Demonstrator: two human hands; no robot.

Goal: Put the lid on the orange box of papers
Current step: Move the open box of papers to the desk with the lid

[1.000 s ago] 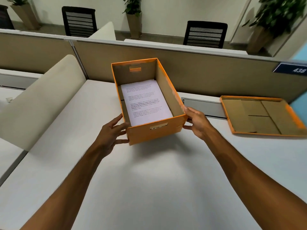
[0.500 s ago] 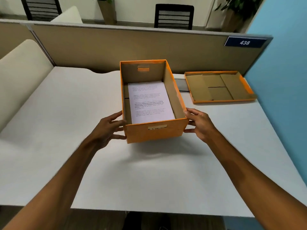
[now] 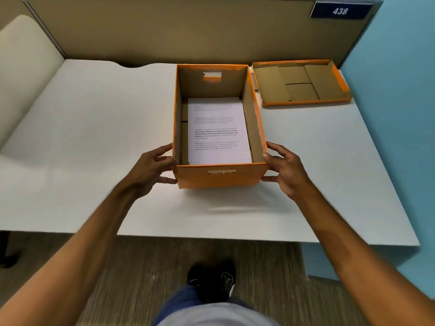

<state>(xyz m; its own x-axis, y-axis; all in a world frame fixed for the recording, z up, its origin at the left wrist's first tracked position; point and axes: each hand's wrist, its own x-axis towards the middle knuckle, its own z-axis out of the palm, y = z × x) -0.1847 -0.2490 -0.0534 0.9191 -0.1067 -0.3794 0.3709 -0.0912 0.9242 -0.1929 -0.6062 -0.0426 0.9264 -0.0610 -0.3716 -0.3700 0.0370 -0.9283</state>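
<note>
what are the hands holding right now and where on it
Both hands hold the orange box at its near corners: left hand on the left side wall, right hand on the right side wall.

papers in box, lid right behind it

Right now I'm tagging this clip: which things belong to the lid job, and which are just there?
Job:
orange box
papers
lid, upturned, right of the box
left hand and right hand, on the box's sides

Just there:
desk
number plate 438
partition
</note>
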